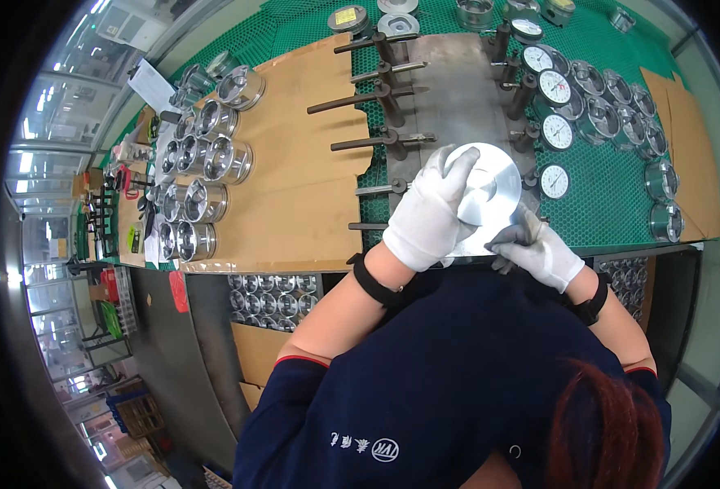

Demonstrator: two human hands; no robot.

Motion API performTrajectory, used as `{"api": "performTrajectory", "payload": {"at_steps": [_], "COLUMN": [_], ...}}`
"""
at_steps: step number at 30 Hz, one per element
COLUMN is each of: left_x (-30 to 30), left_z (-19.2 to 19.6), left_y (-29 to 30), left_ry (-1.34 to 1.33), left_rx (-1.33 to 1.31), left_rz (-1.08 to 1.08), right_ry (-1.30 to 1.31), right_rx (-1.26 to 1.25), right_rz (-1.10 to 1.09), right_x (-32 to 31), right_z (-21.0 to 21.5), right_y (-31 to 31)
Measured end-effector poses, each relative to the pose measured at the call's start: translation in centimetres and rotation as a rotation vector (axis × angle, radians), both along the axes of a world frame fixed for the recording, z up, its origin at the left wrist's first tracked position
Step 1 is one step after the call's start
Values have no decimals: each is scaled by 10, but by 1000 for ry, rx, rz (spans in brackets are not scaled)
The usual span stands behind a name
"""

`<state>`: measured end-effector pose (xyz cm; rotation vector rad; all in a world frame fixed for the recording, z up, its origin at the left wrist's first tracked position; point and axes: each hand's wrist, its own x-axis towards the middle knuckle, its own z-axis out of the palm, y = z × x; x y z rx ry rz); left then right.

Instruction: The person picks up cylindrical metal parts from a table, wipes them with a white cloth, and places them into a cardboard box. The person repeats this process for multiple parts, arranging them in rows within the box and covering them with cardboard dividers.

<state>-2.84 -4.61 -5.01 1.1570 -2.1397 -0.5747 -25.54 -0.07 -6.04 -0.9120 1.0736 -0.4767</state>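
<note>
In front of my chest is a shiny round metal piston (497,175), its flat top face turned up. My left hand (429,213), in a white glove, grips it from the left, with fingers over the rim and part of the face. My right hand (539,251), in a white glove with grey fingertips, closes on its lower right edge; some of those fingers are hidden. Just beyond the piston lies a grey metal plate (456,98). Along the plate's right side stand several dial gauges (556,132) on dark posts.
Dark clamp rods on posts (388,102) line the plate's left side. Several pistons (227,159) stand on cardboard (295,196) at left. More pistons (600,118) stand on the green mat (600,220) at right. Trays of pistons (274,297) show below the table edge.
</note>
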Motion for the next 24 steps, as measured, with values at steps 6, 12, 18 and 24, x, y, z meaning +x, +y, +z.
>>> {"api": "performTrajectory", "payload": {"at_steps": [6,12,18,24], "left_x": [-1,-2,-4,-6], "left_z": [-2,1,-2,-6], "left_y": [-13,-12,-11,-14], "left_ry": [12,4,21,43], "left_rx": [-45,-84,-79,-113], "left_rz": [-35,-26,0,7], "right_ry": [-72,-34,6,16], "right_rx": [18,48,64,89], "right_rz": [-39,-39,-78,-103], "right_x": [-4,0,6,7], "right_z": [-5,6,12,16], "right_y": [-5,-9,-9,-10]}}
